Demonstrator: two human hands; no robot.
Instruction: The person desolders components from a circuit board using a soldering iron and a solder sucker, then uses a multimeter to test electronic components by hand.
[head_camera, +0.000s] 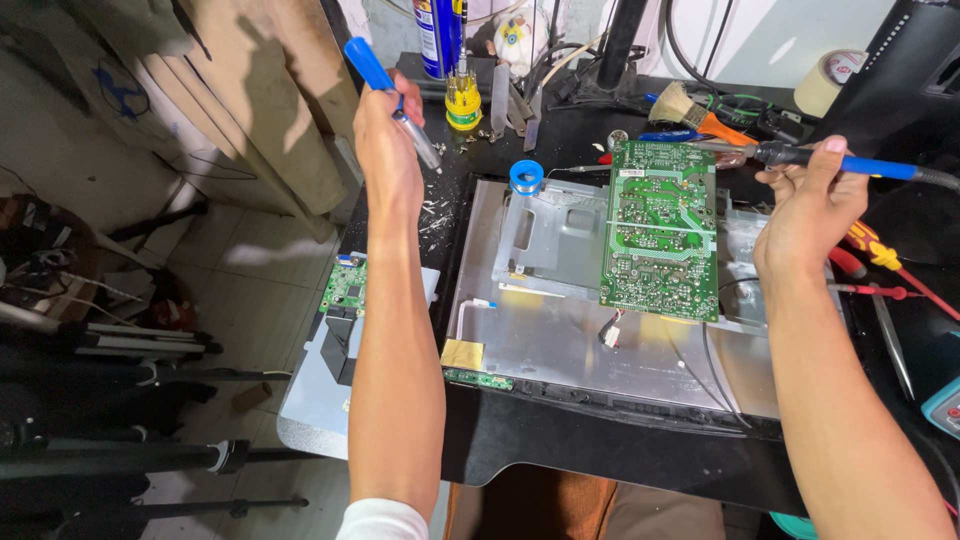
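While gripping a blue-handled desoldering pump (385, 88) in the left hand (385, 150), tip angled down-right, holding a blue-handled soldering iron (835, 160) in the right hand (805, 215), long axis level, tip pointing left. Between them, bare grey metal back panel (560, 340), green rectangular circuit board (660, 230) lying lengthwise. Behind, blue-yellow spray can (438, 35) at the black bench's far edge; near the panel's top left corner, blue solder spool (526, 177).

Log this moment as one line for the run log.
left hand: holds blue pump | right hand: holds soldering iron | iron tip: above green board | board: on metal panel
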